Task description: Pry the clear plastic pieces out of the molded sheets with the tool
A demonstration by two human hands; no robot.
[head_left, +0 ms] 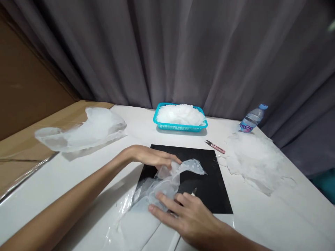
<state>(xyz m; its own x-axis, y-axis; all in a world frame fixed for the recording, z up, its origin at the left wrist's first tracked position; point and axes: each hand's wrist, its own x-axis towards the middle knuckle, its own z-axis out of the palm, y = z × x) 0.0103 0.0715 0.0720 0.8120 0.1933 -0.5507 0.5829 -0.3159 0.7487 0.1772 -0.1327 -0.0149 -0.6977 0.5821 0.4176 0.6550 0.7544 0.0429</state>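
A sheer white fabric piece (pixel 166 186) with dotted, scalloped parts lies bunched over the black mat (pixel 206 188) and down toward the near edge. At its upper part is my left hand (pixel 153 158), fingers together and closed on the fabric. My right hand (pixel 188 218) is lower right; its thumb and index finger reach onto the fabric. The other fingers curl round a small pointed tool (pixel 194 191), whose tip shows above the knuckles; the rest is hidden.
Behind the mat sits a turquoise basket (pixel 180 128) of white fabric. Pink-handled snips (pixel 216 146) lie right of it, near a sheer white pile (pixel 258 160) and a water bottle (pixel 252 119). More white fabric (pixel 89 130) is at left, partly on cardboard (pixel 18 153).
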